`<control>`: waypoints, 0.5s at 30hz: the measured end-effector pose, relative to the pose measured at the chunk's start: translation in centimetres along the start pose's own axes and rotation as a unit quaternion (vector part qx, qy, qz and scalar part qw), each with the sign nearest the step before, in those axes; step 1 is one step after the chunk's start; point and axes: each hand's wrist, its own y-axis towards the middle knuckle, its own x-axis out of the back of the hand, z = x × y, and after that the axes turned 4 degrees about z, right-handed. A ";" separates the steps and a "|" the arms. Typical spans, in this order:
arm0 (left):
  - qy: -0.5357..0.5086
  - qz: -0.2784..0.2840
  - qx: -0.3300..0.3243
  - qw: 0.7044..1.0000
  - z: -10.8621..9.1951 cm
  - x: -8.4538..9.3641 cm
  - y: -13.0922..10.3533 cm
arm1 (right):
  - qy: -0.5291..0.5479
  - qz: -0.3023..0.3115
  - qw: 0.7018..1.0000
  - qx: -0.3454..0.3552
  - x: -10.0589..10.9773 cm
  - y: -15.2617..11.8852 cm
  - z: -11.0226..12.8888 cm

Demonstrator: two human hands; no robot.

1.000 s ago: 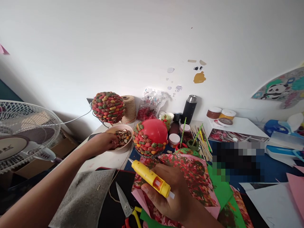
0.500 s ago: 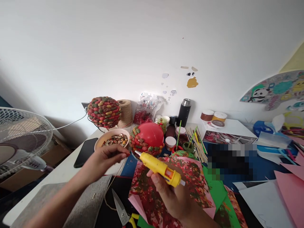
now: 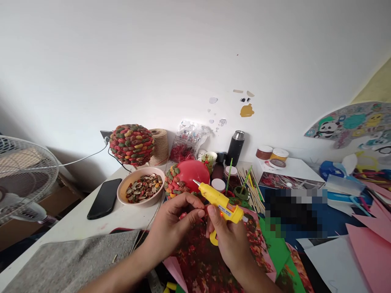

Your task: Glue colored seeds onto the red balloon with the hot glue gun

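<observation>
My right hand grips a yellow hot glue gun, its metal nozzle pointing up and left across the front of a red balloon. Painted shells in green, red and brown cover the balloon's left and lower side. Thumb and forefinger of my left hand are pinched together close to the glue gun's body; what lies between them is too small to make out. A pink bowl of loose painted shells stands left of the balloon.
A finished-looking shell-covered ball stands by a twine spool. Around are a phone, a fan, a black flask, paint jars, wooden sticks and paint-smeared paper. A grey cloth lies front left.
My left hand has moved right, from beside the bowl to the glue gun. The glue gun has shifted right and slightly up, its nozzle now before the balloon. The view has shifted slightly.
</observation>
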 end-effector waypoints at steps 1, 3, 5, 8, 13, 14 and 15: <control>0.020 -0.007 -0.015 1.000 0.2 0.1 -0.2 | 0.000 0.001 1.000 -0.001 -0.1 0.0 0.1; 0.069 -0.019 -0.051 0.996 0.4 0.3 -0.5 | -0.003 0.008 1.000 -0.002 -0.2 0.0 0.1; 0.124 -0.026 -0.101 0.987 0.4 0.4 -0.7 | -0.001 0.016 1.000 0.002 -0.3 0.0 0.1; 0.196 -0.029 -0.191 0.961 0.4 0.4 -0.8 | 0.004 0.005 1.000 0.008 -0.3 0.1 -0.2; 0.270 -0.025 -0.273 0.923 0.7 0.4 -0.9 | -0.011 -0.003 1.000 0.009 -0.2 0.2 -0.9; 0.282 -0.025 -0.281 0.917 0.9 0.4 -0.9 | -0.011 -0.005 1.000 0.007 -0.2 0.2 -1.0; 0.293 -0.026 -0.287 0.912 1.0 0.5 -0.9 | -0.011 -0.007 1.000 0.005 -0.2 0.2 -1.1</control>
